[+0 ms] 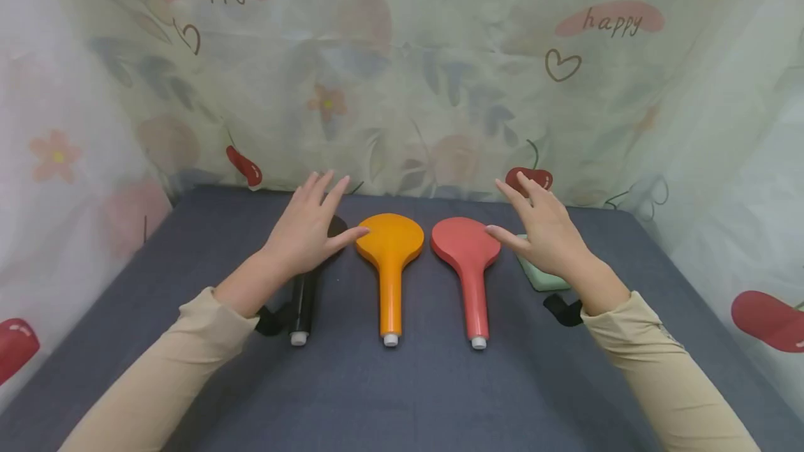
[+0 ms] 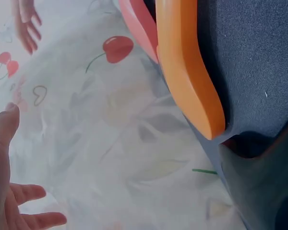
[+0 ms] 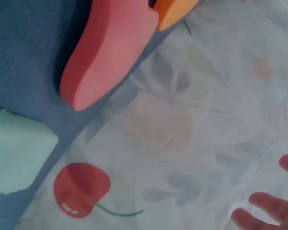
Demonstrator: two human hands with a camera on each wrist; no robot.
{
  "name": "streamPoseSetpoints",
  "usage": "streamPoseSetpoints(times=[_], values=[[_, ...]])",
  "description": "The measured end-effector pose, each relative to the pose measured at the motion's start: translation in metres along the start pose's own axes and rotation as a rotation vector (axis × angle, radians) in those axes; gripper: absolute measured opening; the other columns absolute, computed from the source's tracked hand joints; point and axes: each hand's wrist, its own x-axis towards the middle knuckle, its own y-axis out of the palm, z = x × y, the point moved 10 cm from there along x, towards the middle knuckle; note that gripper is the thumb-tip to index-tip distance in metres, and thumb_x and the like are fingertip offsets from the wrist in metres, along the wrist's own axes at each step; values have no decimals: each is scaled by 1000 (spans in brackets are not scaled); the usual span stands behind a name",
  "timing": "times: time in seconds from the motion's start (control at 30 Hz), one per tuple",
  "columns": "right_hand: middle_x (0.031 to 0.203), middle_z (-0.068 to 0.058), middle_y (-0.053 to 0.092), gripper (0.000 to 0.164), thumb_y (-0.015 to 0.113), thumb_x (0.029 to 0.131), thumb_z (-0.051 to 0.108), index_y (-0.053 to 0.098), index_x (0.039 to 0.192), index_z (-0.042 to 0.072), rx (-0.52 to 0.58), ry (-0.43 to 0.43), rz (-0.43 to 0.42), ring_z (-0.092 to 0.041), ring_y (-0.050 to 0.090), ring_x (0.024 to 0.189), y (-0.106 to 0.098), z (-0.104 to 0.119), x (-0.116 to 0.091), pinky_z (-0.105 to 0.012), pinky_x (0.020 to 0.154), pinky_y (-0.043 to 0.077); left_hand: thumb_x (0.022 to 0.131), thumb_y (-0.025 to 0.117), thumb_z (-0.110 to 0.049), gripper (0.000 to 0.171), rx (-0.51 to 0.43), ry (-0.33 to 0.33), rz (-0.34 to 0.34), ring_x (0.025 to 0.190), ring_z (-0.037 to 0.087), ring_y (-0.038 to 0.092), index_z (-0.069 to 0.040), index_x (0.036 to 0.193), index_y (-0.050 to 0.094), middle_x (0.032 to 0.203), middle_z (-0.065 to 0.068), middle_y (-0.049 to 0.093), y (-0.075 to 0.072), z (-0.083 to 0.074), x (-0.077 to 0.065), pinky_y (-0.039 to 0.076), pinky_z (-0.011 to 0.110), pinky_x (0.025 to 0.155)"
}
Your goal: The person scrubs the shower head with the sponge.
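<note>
In the head view my left hand (image 1: pixel 304 232) is held over the black shower head (image 1: pixel 304 305), fingers spread and holding nothing; it hides part of that head. Its thumb tip overlaps the edge of the orange shower head (image 1: pixel 391 250). My right hand (image 1: pixel 549 236), also spread and holding nothing, hovers between the red shower head (image 1: pixel 467 250) and a pale green folded cloth (image 1: pixel 545 277), partly covering the cloth. All three shower heads lie in a row, round ends away from me, white-tipped handles toward me. The left wrist view shows the left fingers (image 2: pixel 26 194) apart from everything.
A dark grey cloth covers the table (image 1: pixel 402 396). Behind it and at both sides hangs a pale curtain (image 1: pixel 402 138) printed with cherries, flowers and hearts. Black wrist-worn pieces (image 1: pixel 563 310) show beside both cuffs.
</note>
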Motion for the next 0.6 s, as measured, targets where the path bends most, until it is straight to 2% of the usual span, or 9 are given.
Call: streamPoseSetpoints(times=[0.13,0.37,0.47,0.6], values=[[151,-23,24,68,58,90,42,30,146,14,66,16,-12,-46,27,135,-5,-11,-10,-65,104,26,87,56,-55,83,-83,-46,20,142,37,18,-10,148,22,154,18,21,-2,10,-8,25,55,112],[149,-21,26,65,58,91,36,31,145,11,228,81,3,-42,24,136,-4,-36,-25,-65,103,25,88,45,-64,83,-307,-165,140,138,36,30,-11,148,23,152,15,27,4,41,-22,29,56,109],[146,-20,32,62,57,92,34,33,143,8,273,101,-3,-40,28,135,-2,-46,-32,-63,103,26,90,43,-62,78,-428,-199,176,134,36,37,-12,147,26,148,16,34,11,55,-28,35,55,106],[143,-21,37,59,54,93,36,36,142,7,306,166,16,-40,33,131,6,-62,-40,-61,101,29,91,43,-58,73,-539,-264,214,128,36,44,-9,143,32,143,19,41,23,77,-37,43,51,99]])
